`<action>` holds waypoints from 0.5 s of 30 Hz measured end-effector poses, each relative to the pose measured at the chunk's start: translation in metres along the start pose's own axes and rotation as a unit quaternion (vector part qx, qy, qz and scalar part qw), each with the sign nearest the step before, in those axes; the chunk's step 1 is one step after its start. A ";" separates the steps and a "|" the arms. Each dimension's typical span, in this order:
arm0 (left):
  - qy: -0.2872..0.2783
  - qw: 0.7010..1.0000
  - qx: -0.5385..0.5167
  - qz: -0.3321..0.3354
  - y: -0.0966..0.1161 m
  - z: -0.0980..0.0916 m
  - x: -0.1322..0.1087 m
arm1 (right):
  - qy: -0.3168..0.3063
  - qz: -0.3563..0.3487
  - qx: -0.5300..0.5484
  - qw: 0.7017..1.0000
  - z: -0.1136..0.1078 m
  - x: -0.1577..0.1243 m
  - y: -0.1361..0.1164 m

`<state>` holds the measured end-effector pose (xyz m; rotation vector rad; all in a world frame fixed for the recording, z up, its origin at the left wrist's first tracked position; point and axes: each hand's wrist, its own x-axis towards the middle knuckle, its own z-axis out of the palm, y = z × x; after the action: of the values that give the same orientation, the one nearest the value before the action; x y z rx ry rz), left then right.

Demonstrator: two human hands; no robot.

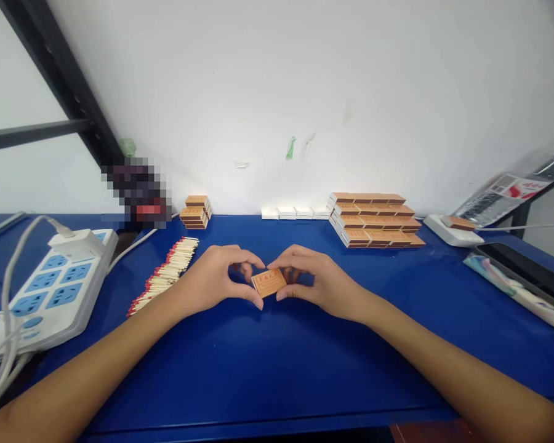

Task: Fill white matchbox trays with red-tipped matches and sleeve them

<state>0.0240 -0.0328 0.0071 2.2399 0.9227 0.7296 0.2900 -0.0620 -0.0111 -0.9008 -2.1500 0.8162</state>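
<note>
A small orange matchbox is held just above the blue table, between both hands. My left hand pinches its left end with thumb and fingers curled. My right hand grips its right end the same way. A row of loose red-tipped matches lies on the table just left of my left hand.
A large stack of orange matchboxes stands at the back right, a small stack at the back left, and white inner trays along the wall. A white power strip with cables lies at the left; another strip and a packet lie at the right.
</note>
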 end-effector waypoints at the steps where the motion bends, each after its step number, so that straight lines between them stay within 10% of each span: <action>1: -0.004 1.000 -0.004 0.000 0.000 0.000 0.000 | -0.005 -0.002 0.008 1.000 0.000 -0.001 -0.002; 9: -0.016 1.000 -0.002 -0.002 -0.001 0.002 0.000 | -0.052 -0.004 -0.010 0.999 -0.006 0.000 -0.009; 15: 0.008 0.999 0.051 -0.009 -0.002 -0.001 0.000 | 0.082 0.065 -0.245 0.964 -0.093 -0.012 0.011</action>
<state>0.0227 -0.0316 0.0065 2.3138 1.0074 0.7072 0.3708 -0.0382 0.0321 -1.3171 -2.1959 0.2484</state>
